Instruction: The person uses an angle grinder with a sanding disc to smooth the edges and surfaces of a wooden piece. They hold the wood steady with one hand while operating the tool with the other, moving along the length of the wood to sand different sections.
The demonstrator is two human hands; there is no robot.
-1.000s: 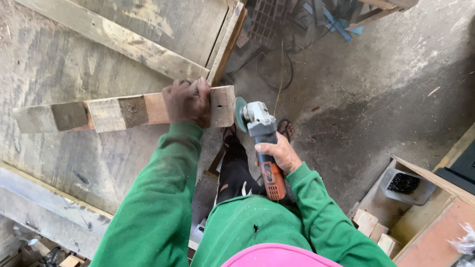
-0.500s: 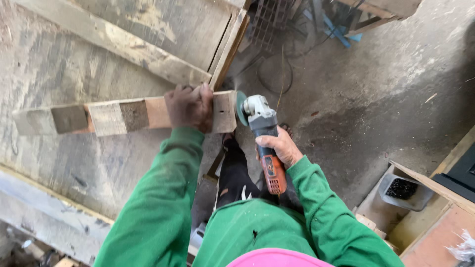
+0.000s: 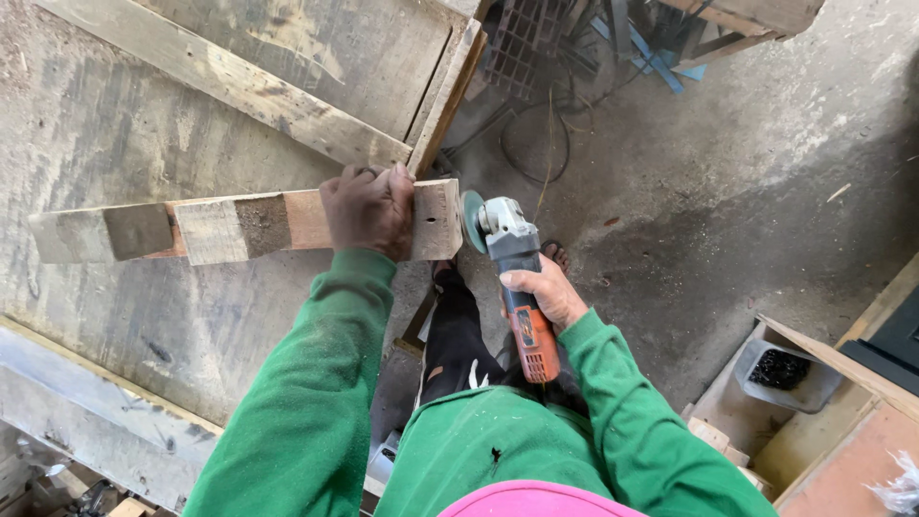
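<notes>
The left hand [image 3: 369,211] clamps its fingers over the wooden plank [image 3: 239,225], pinning it steady at 10 o'clock. The right hand [image 3: 541,292] grips the angle grinder [image 3: 512,268], its disc touching the plank's end.

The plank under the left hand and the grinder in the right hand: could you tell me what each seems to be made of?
The plank looks like rough, unfinished wood: visible grain, weathered grey patches and a small hole near its end. The grinder seems to have a grey metal head and an orange plastic body, judging by sheen and colour. The left hand presses the plank; the right hand grips the grinder.
</notes>
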